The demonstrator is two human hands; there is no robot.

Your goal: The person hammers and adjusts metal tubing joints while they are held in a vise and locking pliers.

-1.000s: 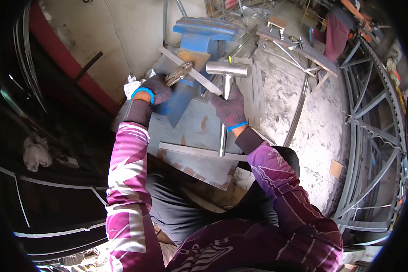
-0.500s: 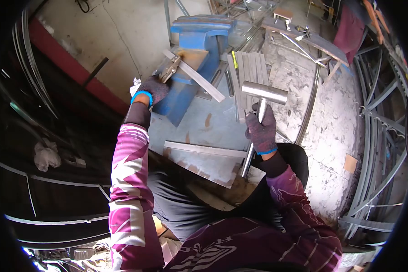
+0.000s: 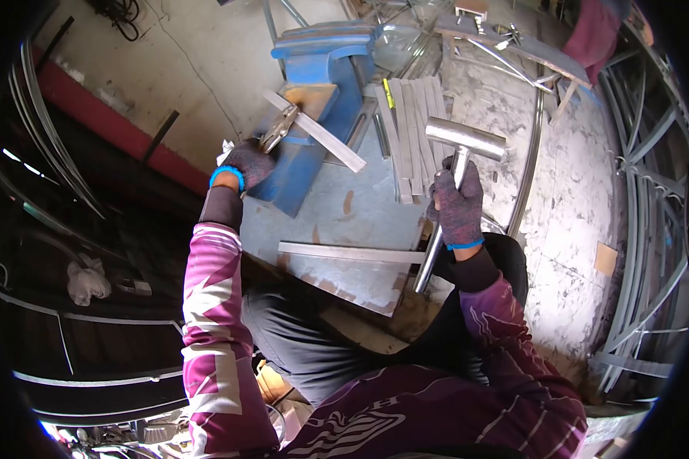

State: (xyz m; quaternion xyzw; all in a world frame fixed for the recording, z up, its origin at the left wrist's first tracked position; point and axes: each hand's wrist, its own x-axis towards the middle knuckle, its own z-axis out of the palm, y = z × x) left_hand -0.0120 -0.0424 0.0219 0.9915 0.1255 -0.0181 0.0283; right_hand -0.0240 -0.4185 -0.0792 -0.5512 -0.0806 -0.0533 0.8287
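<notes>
My left hand (image 3: 251,162), in a dark glove with a blue cuff, is closed around the handles of locking pliers (image 3: 280,128). The pliers' jaws clamp a flat metal strip (image 3: 329,142), which lies slanted over the blue vise (image 3: 305,157). My right hand (image 3: 459,200), gloved too, is wrapped round the shaft of a shiny metal hammer (image 3: 465,138). The hammer's cylindrical head is up, beyond my fingers, and its shaft end points down past the table's right edge. Another flat bar (image 3: 352,252) rests across the near part of the metal table (image 3: 314,222).
Several flat bars (image 3: 413,138) lie side by side at the table's far right, with a yellow-green marker (image 3: 389,93) on them. A low bench (image 3: 520,53) stands at the back right. Metal frames (image 3: 651,206) line the right side. Part of another person (image 3: 595,34) shows at top right.
My right hand and the hammer have shifted slightly right, away from the bars. My left hand still holds the pliers and strip. The whole view has shifted a little.
</notes>
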